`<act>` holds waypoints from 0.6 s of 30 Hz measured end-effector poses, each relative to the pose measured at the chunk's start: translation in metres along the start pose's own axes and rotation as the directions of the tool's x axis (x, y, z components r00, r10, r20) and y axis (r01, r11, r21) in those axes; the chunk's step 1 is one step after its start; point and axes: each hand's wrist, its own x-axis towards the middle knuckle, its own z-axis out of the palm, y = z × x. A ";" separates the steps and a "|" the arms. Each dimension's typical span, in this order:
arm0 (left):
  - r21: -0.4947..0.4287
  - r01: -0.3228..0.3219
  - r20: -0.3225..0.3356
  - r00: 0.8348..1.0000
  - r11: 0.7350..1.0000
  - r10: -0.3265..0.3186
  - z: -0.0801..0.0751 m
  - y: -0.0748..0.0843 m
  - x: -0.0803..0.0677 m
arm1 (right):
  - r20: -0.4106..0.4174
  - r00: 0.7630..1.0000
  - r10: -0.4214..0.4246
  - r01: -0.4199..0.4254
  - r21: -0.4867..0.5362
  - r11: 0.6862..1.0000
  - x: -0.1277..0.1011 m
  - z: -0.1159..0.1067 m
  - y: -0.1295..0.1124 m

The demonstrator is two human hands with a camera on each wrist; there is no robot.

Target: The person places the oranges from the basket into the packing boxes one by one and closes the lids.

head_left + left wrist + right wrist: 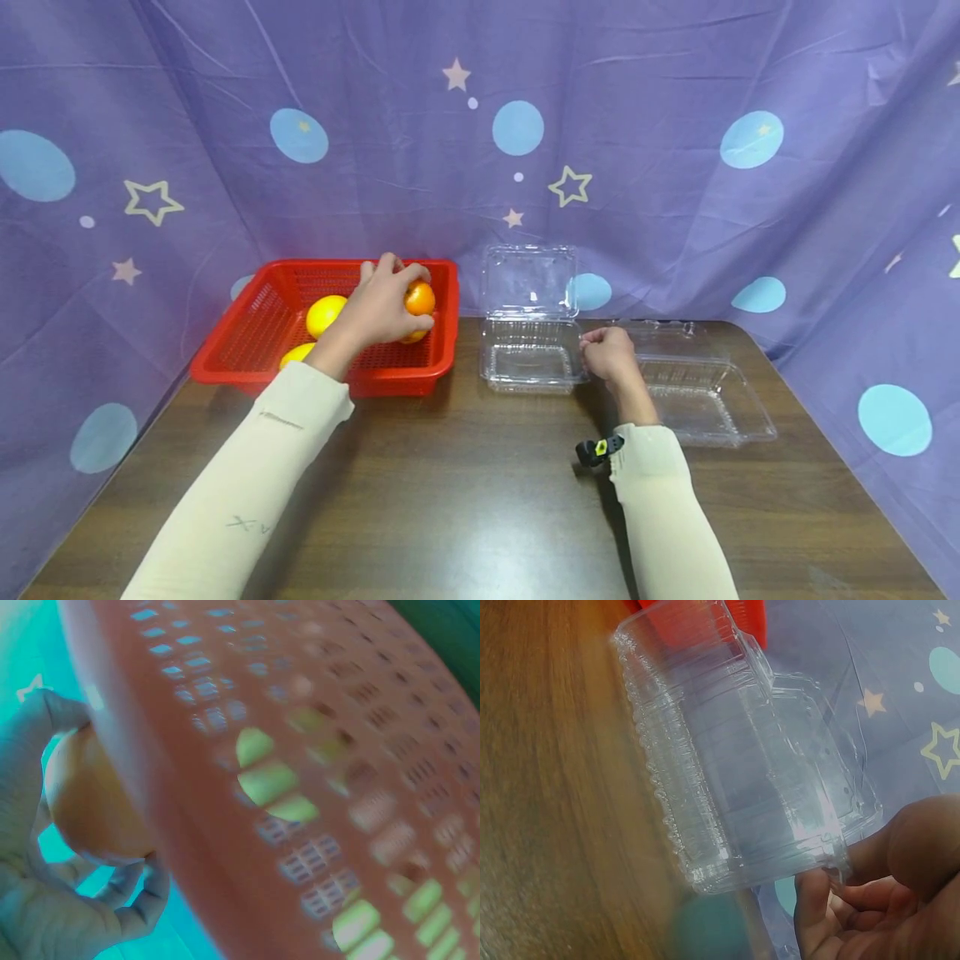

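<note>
My left hand [381,302] reaches over the right side of a red plastic basket [442,350] and grips a round, glossy orange fruit [420,297]. In the left wrist view its thumb and fingers curl round the fruit [94,799], beside the basket rim. Part of another orange fruit shows below, mostly hidden by the hand. My right hand [609,354] pinches the right rim of a clear plastic clamshell container [532,379], whose lid [531,279] stands raised at the back. In the right wrist view, thumb and fingers hold the container's [727,787] edge corner.
Yellow fruits [326,316] lie in the basket, left of my hand. A second clear container [697,408] sits open on the wooden table [465,500], right of my right hand. A purple patterned curtain [637,192] hangs behind the table.
</note>
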 end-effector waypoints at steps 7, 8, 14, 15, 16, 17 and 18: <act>-0.040 -0.051 -0.091 0.995 0.998 0.047 0.002 0.031 0.009 | 0.009 1.000 0.004 -0.004 0.000 1.000 -0.002 -0.001 0.002; -0.046 -0.061 -0.096 0.994 0.997 0.057 0.003 0.035 0.011 | 0.008 1.000 0.002 -0.002 0.005 1.000 -0.003 -0.001 0.002; -0.057 -0.096 -0.090 0.992 0.994 0.091 0.015 0.060 0.019 | 0.016 1.000 -0.007 0.007 0.016 1.000 -0.002 -0.001 0.000; -0.056 -0.100 -0.086 0.992 0.993 0.095 0.017 0.064 0.020 | 0.018 1.000 -0.007 0.007 0.018 1.000 -0.002 -0.001 0.000; -0.055 -0.103 -0.078 0.992 0.993 0.099 0.020 0.067 0.022 | 0.018 1.000 -0.006 0.005 0.017 1.000 -0.002 -0.002 0.000; -0.055 -0.105 -0.071 0.992 0.993 0.102 0.022 0.071 0.022 | 0.018 1.000 -0.005 0.004 0.017 1.000 -0.002 -0.002 -0.001; -0.056 -0.107 -0.064 0.993 0.993 0.104 0.025 0.075 0.023 | 0.019 1.000 -0.005 0.004 0.017 1.000 -0.001 -0.002 -0.001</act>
